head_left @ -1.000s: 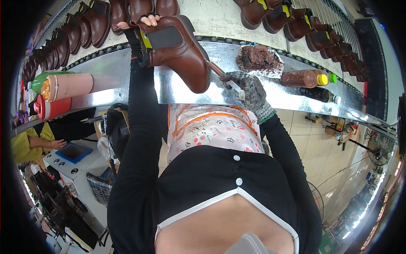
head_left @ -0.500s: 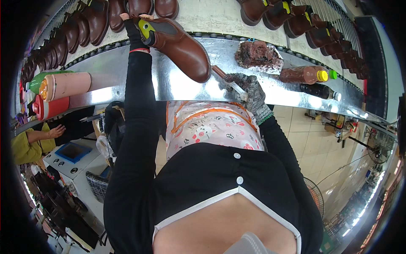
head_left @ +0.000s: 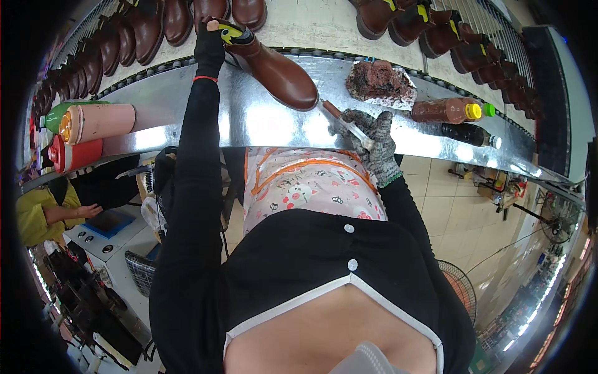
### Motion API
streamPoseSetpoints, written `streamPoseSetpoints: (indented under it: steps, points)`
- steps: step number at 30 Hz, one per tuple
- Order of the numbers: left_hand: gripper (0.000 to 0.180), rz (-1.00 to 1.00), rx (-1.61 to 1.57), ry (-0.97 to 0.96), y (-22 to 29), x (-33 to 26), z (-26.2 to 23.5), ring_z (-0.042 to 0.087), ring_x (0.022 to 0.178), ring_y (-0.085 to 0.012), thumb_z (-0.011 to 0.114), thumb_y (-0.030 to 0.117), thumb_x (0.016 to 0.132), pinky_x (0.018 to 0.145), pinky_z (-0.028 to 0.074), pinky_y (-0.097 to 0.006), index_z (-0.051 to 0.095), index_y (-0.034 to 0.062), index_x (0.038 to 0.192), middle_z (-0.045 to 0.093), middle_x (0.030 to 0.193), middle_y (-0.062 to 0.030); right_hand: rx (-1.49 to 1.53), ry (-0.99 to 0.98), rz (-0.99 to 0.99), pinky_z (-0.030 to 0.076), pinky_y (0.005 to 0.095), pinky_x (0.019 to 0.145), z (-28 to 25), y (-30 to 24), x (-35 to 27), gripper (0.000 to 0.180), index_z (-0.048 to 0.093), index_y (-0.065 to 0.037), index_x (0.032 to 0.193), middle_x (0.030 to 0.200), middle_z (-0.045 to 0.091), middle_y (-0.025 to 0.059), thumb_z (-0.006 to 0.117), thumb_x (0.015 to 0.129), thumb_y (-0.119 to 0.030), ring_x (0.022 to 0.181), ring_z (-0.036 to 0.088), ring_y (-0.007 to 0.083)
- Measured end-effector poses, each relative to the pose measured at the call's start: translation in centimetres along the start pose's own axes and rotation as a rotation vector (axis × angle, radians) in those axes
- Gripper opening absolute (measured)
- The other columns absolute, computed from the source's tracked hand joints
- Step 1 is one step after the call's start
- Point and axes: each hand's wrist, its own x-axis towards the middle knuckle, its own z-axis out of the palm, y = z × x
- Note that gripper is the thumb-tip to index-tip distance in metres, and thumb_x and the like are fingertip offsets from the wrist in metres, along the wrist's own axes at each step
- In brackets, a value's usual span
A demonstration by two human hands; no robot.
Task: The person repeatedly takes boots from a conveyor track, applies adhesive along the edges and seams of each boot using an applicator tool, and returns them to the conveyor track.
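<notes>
My left hand (head_left: 210, 50), in a black fingerless glove, is closed on the upper part of a brown leather boot (head_left: 281, 76) with a yellow patch at its opening. The boot hangs tilted over the metal ledge, toe pointing right and toward me. A grey knit glove covers my right hand (head_left: 377, 146), which is closed around a slim clear syringe (head_left: 353, 127) with brown fluid at its front end. Its tip is close to the boot's toe; whether they touch I cannot tell.
Brown boots (head_left: 146, 31) line the conveyor (head_left: 311, 25) on both sides. On the metal ledge (head_left: 156, 115) lie a brown-stained sponge-like block (head_left: 380, 81), a brown-filled bottle (head_left: 442, 110), a dark bottle (head_left: 470, 134) and a pink tumbler (head_left: 99, 121). Another person's hand (head_left: 88, 210) shows at left.
The boot has turned a little, its toe shifting up and right. My left hand has come slightly nearer to me, and the syringe has moved right with my right hand.
</notes>
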Motion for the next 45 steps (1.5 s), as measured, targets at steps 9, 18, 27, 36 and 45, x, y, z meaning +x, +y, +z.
streamPoseSetpoints:
  steps: [9, 18, 27, 36, 45]
  points:
    - [0.044, 0.108, -0.079, -0.029, 5.4, -1.7, -2.7, 0.058, 0.074, -0.0186, 0.051, 0.05, 0.086, 0.067, 0.044, -0.029, 0.054, 0.007, 0.092, 0.058, 0.078, -0.0064, -0.355, 0.126, -0.126, 0.032, 0.0175, 0.037, 1.8, -2.9, -0.6, 0.079, 0.059, -0.002, 0.11, 0.078, 0.064, 0.0111, 0.023, 0.087, -0.069, 0.043, 0.042, 0.0064]
    - [0.043, 0.019, 0.061, 0.011, 11.4, -7.3, -4.6, 0.053, 0.064, -0.014, 0.07, 0.042, 0.074, 0.062, 0.044, -0.028, 0.05, 0.0051, 0.084, 0.054, 0.071, -0.004, -0.543, 0.127, -0.244, 0.039, 0.02, 0.047, 2.5, -4.1, -0.1, 0.029, 0.063, -0.007, 0.104, 0.084, 0.063, 0.0047, 0.041, 0.092, -0.02, 0.059, 0.051, 0.0068]
    - [0.063, -0.121, 0.182, -0.099, 18.4, -11.9, -5.3, 0.053, 0.056, -0.0119, 0.086, 0.043, 0.052, 0.051, 0.044, -0.025, 0.045, 0.0072, 0.085, 0.051, 0.062, -0.0027, -1.116, 0.108, -0.517, 0.047, 0.0287, 0.066, 2.6, -3.8, 1.3, 0.025, 0.062, -0.005, 0.104, 0.086, 0.065, 0.007, 0.051, 0.081, -0.006, 0.072, 0.06, 0.015]
    - [0.054, -0.489, -0.064, -0.311, 19.0, -14.3, -6.2, 0.057, 0.056, -0.0091, 0.083, 0.029, 0.062, 0.047, 0.045, -0.022, 0.047, 0.0046, 0.095, 0.059, 0.068, -0.0062, -1.014, 0.017, -0.643, 0.046, 0.0281, 0.068, 4.8, -2.7, 0.7, 0.043, 0.064, -0.006, 0.104, 0.087, 0.065, 0.0084, 0.036, 0.094, -0.038, 0.073, 0.059, 0.0148]
    - [0.049, -0.783, -0.426, -0.468, 19.4, -17.0, -6.8, 0.064, 0.068, -0.0131, 0.074, 0.016, 0.071, 0.053, 0.053, -0.021, 0.053, 0.0002, 0.112, 0.064, 0.087, -0.0103, -1.119, -0.117, -0.465, 0.048, 0.0288, 0.073, 6.2, -2.9, -1.8, 0.032, 0.06, -0.001, 0.107, 0.092, 0.065, 0.0102, 0.045, 0.09, -0.023, 0.08, 0.061, 0.0137]
